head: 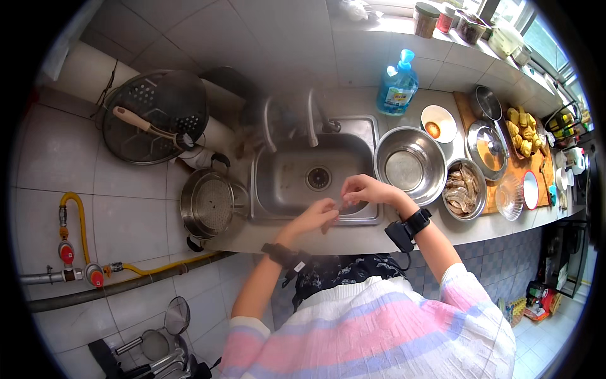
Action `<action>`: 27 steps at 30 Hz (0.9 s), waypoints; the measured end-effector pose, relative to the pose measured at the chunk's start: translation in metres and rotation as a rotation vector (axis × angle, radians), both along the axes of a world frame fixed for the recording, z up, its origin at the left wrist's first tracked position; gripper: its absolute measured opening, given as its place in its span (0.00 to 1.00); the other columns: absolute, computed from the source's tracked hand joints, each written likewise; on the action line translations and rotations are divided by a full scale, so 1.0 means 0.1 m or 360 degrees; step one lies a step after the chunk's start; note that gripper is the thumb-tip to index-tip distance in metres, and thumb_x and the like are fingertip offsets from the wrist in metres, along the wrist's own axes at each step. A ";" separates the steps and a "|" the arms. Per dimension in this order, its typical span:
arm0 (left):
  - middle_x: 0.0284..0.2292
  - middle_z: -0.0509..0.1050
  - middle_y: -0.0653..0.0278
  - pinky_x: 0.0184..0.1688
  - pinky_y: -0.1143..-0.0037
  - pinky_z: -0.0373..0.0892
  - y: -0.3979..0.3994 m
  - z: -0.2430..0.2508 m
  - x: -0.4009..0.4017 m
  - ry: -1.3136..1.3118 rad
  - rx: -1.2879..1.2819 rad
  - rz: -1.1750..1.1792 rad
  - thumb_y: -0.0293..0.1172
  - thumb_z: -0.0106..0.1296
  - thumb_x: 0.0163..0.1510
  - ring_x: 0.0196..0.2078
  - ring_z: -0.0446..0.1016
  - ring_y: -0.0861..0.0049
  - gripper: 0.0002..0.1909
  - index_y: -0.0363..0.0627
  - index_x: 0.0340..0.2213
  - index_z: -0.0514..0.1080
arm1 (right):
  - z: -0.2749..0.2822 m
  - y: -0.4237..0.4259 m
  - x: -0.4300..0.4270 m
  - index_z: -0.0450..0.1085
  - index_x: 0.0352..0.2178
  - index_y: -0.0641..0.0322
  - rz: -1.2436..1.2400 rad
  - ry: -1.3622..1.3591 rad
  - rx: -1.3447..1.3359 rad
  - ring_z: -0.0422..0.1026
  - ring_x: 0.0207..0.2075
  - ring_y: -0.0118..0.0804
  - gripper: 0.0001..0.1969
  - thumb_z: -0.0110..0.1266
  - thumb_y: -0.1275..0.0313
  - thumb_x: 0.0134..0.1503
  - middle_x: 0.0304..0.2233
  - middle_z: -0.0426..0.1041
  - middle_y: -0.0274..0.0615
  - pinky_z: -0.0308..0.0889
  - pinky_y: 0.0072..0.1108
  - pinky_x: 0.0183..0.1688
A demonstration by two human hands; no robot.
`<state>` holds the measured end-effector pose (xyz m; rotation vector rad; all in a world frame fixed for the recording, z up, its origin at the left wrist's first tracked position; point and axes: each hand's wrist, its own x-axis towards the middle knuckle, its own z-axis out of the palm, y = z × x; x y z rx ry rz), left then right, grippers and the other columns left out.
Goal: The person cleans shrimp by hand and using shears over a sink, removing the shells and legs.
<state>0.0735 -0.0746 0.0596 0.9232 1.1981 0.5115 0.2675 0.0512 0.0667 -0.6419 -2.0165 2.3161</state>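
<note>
Over the front edge of a stainless steel sink (293,170), my left hand (316,215) and my right hand (362,190) come close together. A small, pale, see-through thing (338,204) shows between the fingertips of both hands; it is too small to name. To the right of the sink stands a wide steel basin (405,166) with nothing in it. Beside it, a steel bowl holds raw shrimp (461,192). A white bowl (444,118) with an orange-brown thing inside sits behind the basin.
A steamer pot (211,206) stands left of the sink, near a curved faucet (311,118). Behind the basin is a blue soap bottle (398,92). A wooden cutting board (502,189) at the right carries a lidded pan, a glass bowl (510,198) and a basket of yellow food (524,132).
</note>
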 end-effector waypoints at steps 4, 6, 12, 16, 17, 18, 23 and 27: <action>0.32 0.71 0.55 0.33 0.77 0.70 0.06 -0.12 0.11 -0.0245 -0.0011 0.0222 0.33 0.42 0.56 0.33 0.73 0.74 0.14 0.35 0.40 0.60 | -0.17 0.02 0.02 0.65 0.36 0.67 -0.0227 0.0016 0.0067 0.69 0.31 0.25 0.11 0.49 0.70 0.55 0.30 0.72 0.39 0.65 0.17 0.35; 0.32 0.71 0.55 0.34 0.76 0.70 0.07 -0.16 0.13 -0.0222 -0.0021 0.0242 0.33 0.41 0.56 0.33 0.73 0.73 0.14 0.35 0.40 0.59 | -0.24 -0.03 0.03 0.65 0.37 0.67 -0.0613 0.0115 -0.0081 0.69 0.31 0.26 0.12 0.47 0.69 0.56 0.30 0.72 0.39 0.64 0.17 0.35; 0.34 0.69 0.57 0.41 0.73 0.68 0.08 -0.19 0.17 -0.0253 -0.0219 0.0416 0.31 0.39 0.56 0.38 0.71 0.71 0.15 0.39 0.44 0.56 | -0.39 -0.12 0.62 0.65 0.39 0.68 -0.0390 -0.0188 0.0000 0.69 0.33 0.28 0.14 0.48 0.68 0.54 0.32 0.72 0.41 0.64 0.19 0.37; 0.37 0.65 0.57 0.44 0.68 0.68 0.09 -0.21 0.18 -0.0497 -0.0355 0.0602 0.24 0.42 0.52 0.41 0.70 0.67 0.20 0.43 0.47 0.53 | -0.39 -0.39 1.21 0.67 0.36 0.66 -0.0196 -0.0603 0.0412 0.70 0.36 0.33 0.13 0.51 0.69 0.51 0.34 0.72 0.42 0.64 0.22 0.41; 0.37 0.65 0.57 0.44 0.68 0.68 0.09 -0.19 0.18 -0.0491 -0.0375 0.0588 0.24 0.42 0.52 0.41 0.70 0.67 0.20 0.43 0.47 0.53 | -0.45 -0.47 1.33 0.67 0.35 0.67 -0.0260 -0.0685 0.0422 0.70 0.36 0.35 0.12 0.51 0.71 0.50 0.34 0.72 0.44 0.64 0.23 0.41; 0.37 0.65 0.58 0.44 0.67 0.68 0.11 -0.17 0.19 -0.0470 -0.0356 0.0560 0.22 0.43 0.50 0.42 0.70 0.67 0.22 0.44 0.47 0.52 | -0.50 -0.54 1.47 0.66 0.34 0.68 -0.0324 -0.0783 0.0435 0.70 0.36 0.37 0.11 0.51 0.73 0.49 0.33 0.72 0.46 0.64 0.24 0.41; 0.36 0.62 0.60 0.43 0.64 0.70 0.14 -0.22 0.21 -0.0456 -0.0319 0.0514 0.14 0.47 0.43 0.42 0.68 0.66 0.29 0.45 0.46 0.50 | -0.89 -0.99 1.78 0.65 0.33 0.65 -0.0793 -0.0991 0.1126 0.67 0.37 0.47 0.12 0.51 0.78 0.43 0.32 0.69 0.48 0.63 0.31 0.40; 0.35 0.62 0.62 0.44 0.64 0.69 0.15 -0.33 0.25 -0.0611 -0.0203 0.0501 0.11 0.47 0.40 0.43 0.68 0.66 0.32 0.46 0.45 0.50 | -1.03 -1.20 1.76 0.63 0.34 0.64 -0.1112 -0.1113 0.1473 0.65 0.37 0.49 0.15 0.52 0.78 0.41 0.32 0.66 0.47 0.62 0.34 0.40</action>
